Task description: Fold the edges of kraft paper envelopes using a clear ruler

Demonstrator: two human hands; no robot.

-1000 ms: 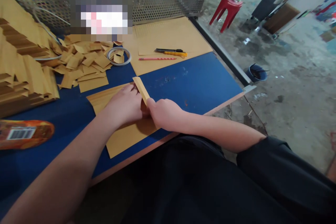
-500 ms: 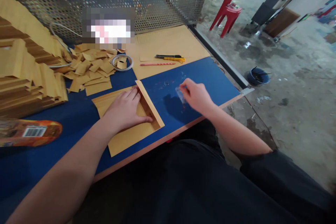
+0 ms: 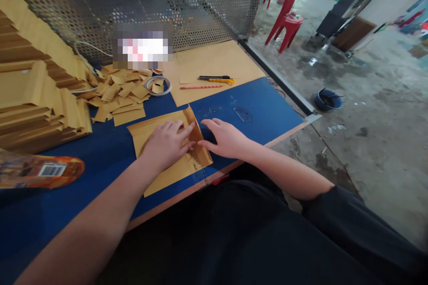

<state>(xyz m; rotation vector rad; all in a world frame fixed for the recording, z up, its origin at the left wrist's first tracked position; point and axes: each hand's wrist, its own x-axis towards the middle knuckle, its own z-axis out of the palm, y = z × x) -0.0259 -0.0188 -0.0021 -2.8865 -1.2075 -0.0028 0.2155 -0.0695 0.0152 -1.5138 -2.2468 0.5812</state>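
Note:
A brown paper sheet lies on the blue table near the front edge, its right side folded over into a flap. My left hand lies flat on the sheet with fingers stretched out, fingertips against the flap. My right hand rests open beside the flap on the right, fingers spread and touching its edge. A clear plastic piece lies on the blue top just right of my right hand. A strip of clear tape hangs at the sheet's lower corner.
Folded brown paper stacks stand at left, with several loose scraps and a tape roll behind. A cutter and a pink pencil lie on a brown sheet. An orange packet lies far left. Perforated metal screen at back.
My right hand set the clear plastic piece down on the table and came back left to the flap. The flap has tipped further over the sheet. My left hand stayed on the paper.

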